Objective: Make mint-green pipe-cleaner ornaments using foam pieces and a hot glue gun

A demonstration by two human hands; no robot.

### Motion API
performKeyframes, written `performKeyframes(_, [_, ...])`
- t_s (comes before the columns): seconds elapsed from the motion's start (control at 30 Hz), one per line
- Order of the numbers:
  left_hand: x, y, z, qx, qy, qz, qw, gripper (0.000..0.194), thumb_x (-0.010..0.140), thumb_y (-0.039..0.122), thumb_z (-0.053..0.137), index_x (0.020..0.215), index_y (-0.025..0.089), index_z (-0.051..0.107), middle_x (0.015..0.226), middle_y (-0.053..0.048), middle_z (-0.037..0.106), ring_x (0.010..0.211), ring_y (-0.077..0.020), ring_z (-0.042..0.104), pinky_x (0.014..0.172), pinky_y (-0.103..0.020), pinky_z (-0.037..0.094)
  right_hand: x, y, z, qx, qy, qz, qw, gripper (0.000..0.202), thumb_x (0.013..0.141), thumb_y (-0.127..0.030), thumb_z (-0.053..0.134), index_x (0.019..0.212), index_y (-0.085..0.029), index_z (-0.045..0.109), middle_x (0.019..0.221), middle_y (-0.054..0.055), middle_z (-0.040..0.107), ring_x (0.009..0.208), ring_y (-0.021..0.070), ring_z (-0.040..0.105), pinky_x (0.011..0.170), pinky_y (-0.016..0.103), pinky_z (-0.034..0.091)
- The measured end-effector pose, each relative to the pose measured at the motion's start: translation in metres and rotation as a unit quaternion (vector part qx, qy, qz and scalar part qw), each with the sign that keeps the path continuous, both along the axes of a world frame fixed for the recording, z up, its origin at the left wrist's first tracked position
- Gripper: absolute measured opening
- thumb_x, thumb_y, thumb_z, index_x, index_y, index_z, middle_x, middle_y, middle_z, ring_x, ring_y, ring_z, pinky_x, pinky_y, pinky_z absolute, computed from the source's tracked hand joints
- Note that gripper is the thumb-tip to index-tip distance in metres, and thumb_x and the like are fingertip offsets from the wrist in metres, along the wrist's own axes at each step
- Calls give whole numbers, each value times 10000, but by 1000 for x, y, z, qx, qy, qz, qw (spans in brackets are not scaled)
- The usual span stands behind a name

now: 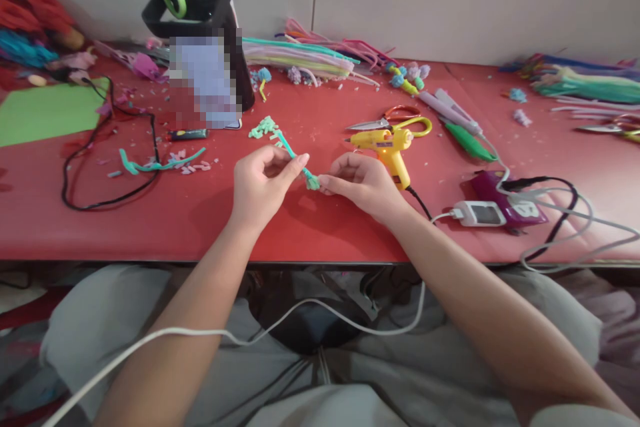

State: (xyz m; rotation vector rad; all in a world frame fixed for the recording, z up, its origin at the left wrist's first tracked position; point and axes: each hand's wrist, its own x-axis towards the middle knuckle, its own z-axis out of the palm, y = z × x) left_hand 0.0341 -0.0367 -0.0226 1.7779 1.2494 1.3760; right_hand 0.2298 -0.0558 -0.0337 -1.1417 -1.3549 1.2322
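Between thumb and fingers, my left hand pinches a teal pipe cleaner that slants up to the left. A small light-green fuzzy tuft sits at its lower end. The fingers of my right hand are closed against that tuft from the right side. Just beyond my left hand lies a little pile of cut mint-green pieces. A yellow hot glue gun rests right behind my right hand, its nozzle pointing left.
Scissors lie behind the glue gun. A tall black bottle stands at the back left. Bundles of pipe cleaners line the wall. To the right are a purple power strip, a white charger and loose cables. A white cord crosses my lap.
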Motion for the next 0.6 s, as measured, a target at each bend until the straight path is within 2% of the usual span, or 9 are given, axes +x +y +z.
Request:
performKeyframes(0.33, [1, -1, 0, -34, -38, -21, 998, 323, 836, 434, 808, 701, 200, 631, 656, -3, 703, 656, -180, 739, 613, -262, 596, 0, 1, -2, 12, -15, -2, 1000, 502, 607, -520, 942, 802, -193, 614, 776, 29, 717, 736, 169, 708, 692, 306, 588])
performKeyframes(0.6, [2, 0, -1, -72, -77, -40, 994, 309, 825, 421, 811, 689, 195, 651, 626, -4, 711, 604, -175, 741, 597, -247, 633, 0, 2, -3, 23, -11, -3, 1000, 521, 581, -548, 946, 775, -204, 606, 769, 23, 709, 727, 169, 700, 673, 301, 583])
